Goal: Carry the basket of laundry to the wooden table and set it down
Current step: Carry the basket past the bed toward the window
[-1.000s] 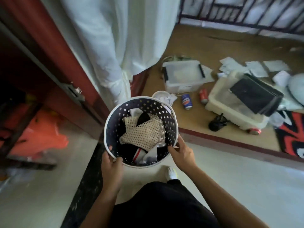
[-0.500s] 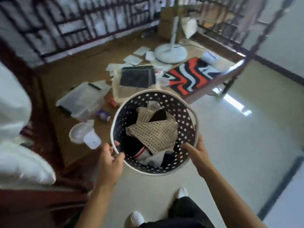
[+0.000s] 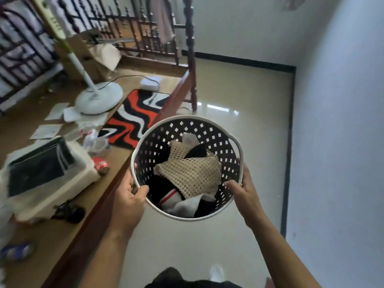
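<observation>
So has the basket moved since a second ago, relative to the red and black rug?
Yes. The basket, held in both hands, was well left of the rug then. It now sits just right of it, over the glossy floor, carried rightward along the platform edge.

Round laundry basket [image 3: 216,140]: dark perforated wall, white rim, tilted slightly toward me, held in the air over the pale tiled floor beside the raised wooden table [image 3: 62,229], not resting on it. Inside lies a beige mesh garment [image 3: 187,175] on top of black and white clothes [image 3: 182,204], filling the bottom.
</observation>
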Motion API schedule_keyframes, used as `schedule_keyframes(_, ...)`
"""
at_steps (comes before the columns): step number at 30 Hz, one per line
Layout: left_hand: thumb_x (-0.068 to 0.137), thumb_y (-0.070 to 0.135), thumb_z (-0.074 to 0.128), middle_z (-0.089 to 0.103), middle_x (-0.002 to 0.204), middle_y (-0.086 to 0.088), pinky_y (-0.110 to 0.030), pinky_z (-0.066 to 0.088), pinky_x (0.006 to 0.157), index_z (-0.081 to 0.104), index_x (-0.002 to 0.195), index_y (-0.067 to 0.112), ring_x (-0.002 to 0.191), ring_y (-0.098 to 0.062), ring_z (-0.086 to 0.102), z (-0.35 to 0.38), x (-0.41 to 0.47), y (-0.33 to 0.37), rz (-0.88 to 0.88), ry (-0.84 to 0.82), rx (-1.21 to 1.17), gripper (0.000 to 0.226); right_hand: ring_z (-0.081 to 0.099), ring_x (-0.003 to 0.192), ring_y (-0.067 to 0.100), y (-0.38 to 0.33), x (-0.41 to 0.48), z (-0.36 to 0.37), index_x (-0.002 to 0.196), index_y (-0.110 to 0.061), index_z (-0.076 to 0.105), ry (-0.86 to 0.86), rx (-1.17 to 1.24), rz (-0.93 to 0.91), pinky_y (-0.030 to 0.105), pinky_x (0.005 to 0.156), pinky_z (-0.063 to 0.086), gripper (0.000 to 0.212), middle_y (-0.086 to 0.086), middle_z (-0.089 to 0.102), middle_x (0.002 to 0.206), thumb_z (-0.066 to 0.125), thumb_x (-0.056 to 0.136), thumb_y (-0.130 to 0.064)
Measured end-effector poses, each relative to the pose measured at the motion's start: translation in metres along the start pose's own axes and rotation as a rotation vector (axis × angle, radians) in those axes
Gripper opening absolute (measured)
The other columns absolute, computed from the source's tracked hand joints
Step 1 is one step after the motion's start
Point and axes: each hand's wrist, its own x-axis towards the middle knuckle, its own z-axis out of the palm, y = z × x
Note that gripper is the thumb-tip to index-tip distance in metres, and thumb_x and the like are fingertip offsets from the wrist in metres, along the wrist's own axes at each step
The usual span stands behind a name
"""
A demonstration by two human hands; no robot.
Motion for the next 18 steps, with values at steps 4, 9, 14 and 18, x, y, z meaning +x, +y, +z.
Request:
schedule_keyframes(4, 0.073, 0.005, 0.063, 0.077, 0.104, 0.003, -0.046, 0.058, 0.087, 0.061, 0.13, 0.027, 0.1, -0.033, 0.07, 0.043, 0.053, 0.018, -0.041, -0.056, -0.094, 0.061, 0.068, 0.1, -0.009, -0.02, 0.058, -0.02, 0.153, -0.036, 0.041, 0.05, 0.023, -0.033, 0.015, 0.077, 0.058, 0.08, -0.013, 0.065, 0.124, 0.057, 0.077, -0.013)
schedule_keyframes(9, 0.075, -0.002, 0.059, 0.074, 0.123, -0.004, -0.048, 0.056, 0.097, 0.057, 0.14, 0.039, 0.117, -0.03, 0.069, 0.095, 0.152, 0.041, -0.053, -0.11, -0.153, 0.077, 0.068, 0.106, -0.004, -0.04, 0.154, -0.031, 0.151, -0.036, 0.044, 0.092, 0.005, -0.033, 0.017, 0.079, 0.059, 0.079, -0.012, 0.067, 0.126, 0.057, 0.077, -0.014)
schedule_keyframes(14, 0.081, -0.015, 0.051, 0.076, 0.114, -0.001, -0.029, 0.058, 0.078, 0.06, 0.134, 0.037, 0.107, -0.027, 0.072, 0.158, 0.259, 0.074, -0.046, -0.186, -0.135, 0.075, 0.07, 0.103, -0.006, -0.079, 0.242, -0.054, 0.137, -0.041, 0.055, 0.179, 0.027, 0.002, 0.012, 0.077, 0.058, 0.064, -0.01, 0.071, 0.124, 0.059, 0.078, -0.016)
schedule_keyframes(18, 0.081, -0.014, 0.052, 0.077, 0.109, -0.002, -0.042, 0.063, 0.082, 0.064, 0.124, 0.044, 0.104, -0.028, 0.073, 0.233, 0.334, 0.124, 0.016, -0.286, -0.136, 0.074, 0.072, 0.103, -0.001, -0.11, 0.301, -0.094, 0.125, -0.047, 0.059, 0.317, 0.077, -0.028, 0.013, 0.075, 0.058, 0.053, -0.024, 0.077, 0.107, 0.061, 0.091, -0.007)
